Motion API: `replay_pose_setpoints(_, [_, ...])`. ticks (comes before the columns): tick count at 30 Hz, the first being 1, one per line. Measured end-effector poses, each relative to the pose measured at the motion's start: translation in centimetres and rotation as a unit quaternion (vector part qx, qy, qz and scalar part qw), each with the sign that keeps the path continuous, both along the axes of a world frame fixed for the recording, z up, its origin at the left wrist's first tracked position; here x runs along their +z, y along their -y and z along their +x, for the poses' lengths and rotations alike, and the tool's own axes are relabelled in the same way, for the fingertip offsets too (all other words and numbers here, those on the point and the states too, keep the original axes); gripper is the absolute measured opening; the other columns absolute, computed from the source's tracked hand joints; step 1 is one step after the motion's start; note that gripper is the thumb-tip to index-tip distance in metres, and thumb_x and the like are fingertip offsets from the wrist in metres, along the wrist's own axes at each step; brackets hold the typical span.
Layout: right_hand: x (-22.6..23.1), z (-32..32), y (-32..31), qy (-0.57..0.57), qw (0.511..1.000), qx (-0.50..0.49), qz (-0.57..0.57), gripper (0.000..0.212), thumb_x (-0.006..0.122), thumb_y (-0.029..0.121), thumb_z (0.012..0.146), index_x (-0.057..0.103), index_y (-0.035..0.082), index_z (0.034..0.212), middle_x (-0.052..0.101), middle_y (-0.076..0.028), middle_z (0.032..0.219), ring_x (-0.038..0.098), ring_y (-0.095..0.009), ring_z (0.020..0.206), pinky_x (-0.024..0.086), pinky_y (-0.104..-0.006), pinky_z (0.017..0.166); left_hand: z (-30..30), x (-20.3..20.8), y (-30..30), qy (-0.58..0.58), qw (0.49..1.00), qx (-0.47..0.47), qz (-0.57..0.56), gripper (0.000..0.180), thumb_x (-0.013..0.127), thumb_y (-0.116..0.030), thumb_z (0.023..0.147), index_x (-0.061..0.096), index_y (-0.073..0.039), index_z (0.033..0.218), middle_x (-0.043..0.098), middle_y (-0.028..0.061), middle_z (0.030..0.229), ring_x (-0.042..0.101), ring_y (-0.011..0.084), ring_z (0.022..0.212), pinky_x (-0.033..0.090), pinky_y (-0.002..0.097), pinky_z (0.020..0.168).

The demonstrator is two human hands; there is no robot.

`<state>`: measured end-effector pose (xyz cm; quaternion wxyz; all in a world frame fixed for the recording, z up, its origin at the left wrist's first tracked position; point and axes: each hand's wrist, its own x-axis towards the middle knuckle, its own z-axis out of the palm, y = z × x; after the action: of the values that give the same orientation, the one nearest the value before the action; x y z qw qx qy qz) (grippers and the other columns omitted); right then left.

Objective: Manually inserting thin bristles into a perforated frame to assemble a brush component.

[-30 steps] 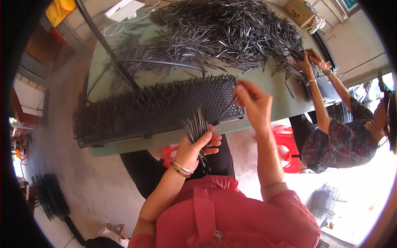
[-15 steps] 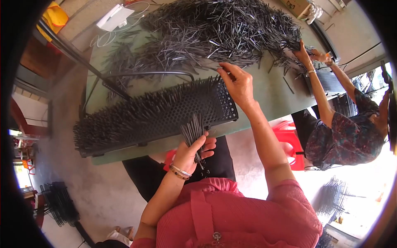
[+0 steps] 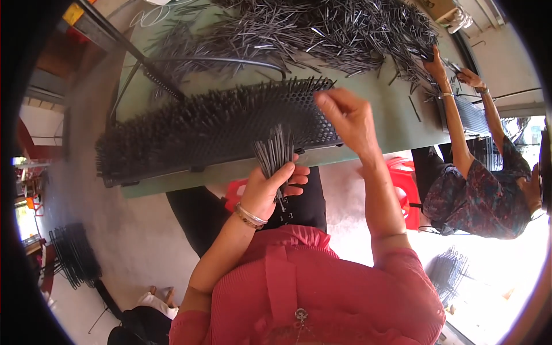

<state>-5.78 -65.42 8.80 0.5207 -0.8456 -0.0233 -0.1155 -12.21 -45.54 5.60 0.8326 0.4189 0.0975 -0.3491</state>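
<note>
My left hand (image 3: 275,185) is closed around a bundle of thin black strips (image 3: 273,150), their ends fanning upward in front of the perforated black panel (image 3: 316,118). Many similar strips (image 3: 167,123) stand upright in the panel's holes, thick at its left and middle and sparse toward its right end. Above that right end is my right hand (image 3: 351,118), thumb and fingers drawn together and slightly blurred. Whatever they may pinch is too small to make out.
Loose black strips lie in a large heap (image 3: 328,34) across the far side of the green table (image 3: 397,129). A black metal bar frame (image 3: 218,59) rises behind the panel. At the right a co-worker's hands (image 3: 440,69) reach to the heap and another panel (image 3: 464,118). A red stool (image 3: 405,184) stands below.
My right hand has moved a little right and its fingers have curled in from the panel's edge. The left hand still holds the bundle. The whole view has shifted slightly.
</note>
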Motion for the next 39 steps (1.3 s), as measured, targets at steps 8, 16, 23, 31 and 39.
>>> replay_pose_setpoints(8, [-0.7, -3.4, -2.5, -0.191, 0.962, 0.099, 0.167, 0.023, 0.064, 0.012, 0.083, 0.062, -0.005, 0.097, 0.063, -0.003, 0.080, 0.057, -0.008, 0.076, 0.047, -0.0221, 0.067, -0.4, 0.1, 0.1, 0.012, 1.000, -0.024, 0.011, 0.029, 0.055, -0.017, 0.088, 0.051, -0.001, 0.112, 0.063, 0.0137, 0.096, 0.063, 0.0176, 0.083, 0.053, 0.0269, 0.063])
replay_pose_setpoints(16, [-0.1, -3.1, -0.7, -0.202, 0.948, 0.074, 0.233, 0.017, 0.062, 0.013, 0.084, 0.063, -0.003, 0.089, 0.063, -0.003, 0.076, 0.055, -0.005, 0.067, 0.045, -0.0191, 0.059, -0.4, 0.2, 0.7, -0.004, 1.000, -0.022, 0.019, 0.030, 0.055, -0.019, 0.089, 0.050, -0.002, 0.113, 0.062, 0.0136, 0.100, 0.062, 0.0182, 0.085, 0.053, 0.0279, 0.064])
replay_pose_setpoints(23, [1.0, 1.1, 3.2, 0.051, 0.988, -0.074, 0.127, 0.019, 0.062, 0.010, 0.083, 0.062, -0.003, 0.096, 0.064, -0.004, 0.082, 0.057, -0.007, 0.075, 0.045, -0.0206, 0.068, 0.2, -0.2, 1.0, -0.050, 0.998, -0.035, 0.015, 0.029, 0.058, -0.023, 0.087, 0.052, -0.005, 0.109, 0.062, 0.0127, 0.099, 0.061, 0.0183, 0.089, 0.052, 0.0298, 0.069])
replay_pose_setpoints(31, [-0.3, 4.2, 3.7, 0.085, 0.995, -0.048, 0.003, 0.020, 0.064, 0.012, 0.082, 0.062, -0.001, 0.097, 0.064, -0.002, 0.081, 0.058, -0.006, 0.075, 0.045, -0.0196, 0.069, 0.2, -0.4, 1.0, -0.056, 0.998, -0.008, 0.033, 0.025, 0.059, -0.021, 0.086, 0.054, -0.005, 0.104, 0.062, 0.0118, 0.092, 0.062, 0.0193, 0.082, 0.053, 0.0297, 0.065])
replay_pose_setpoints(39, [-2.3, 5.0, 2.7, 0.131, 0.973, -0.187, 0.028, 0.015, 0.065, 0.010, 0.079, 0.063, 0.000, 0.090, 0.064, -0.004, 0.073, 0.058, -0.007, 0.064, 0.046, -0.0217, 0.060, -0.1, 0.1, 1.2, -0.066, 0.997, 0.001, 0.035, 0.025, 0.057, -0.017, 0.086, 0.053, -0.006, 0.109, 0.062, 0.0105, 0.092, 0.062, 0.0184, 0.082, 0.053, 0.0304, 0.065])
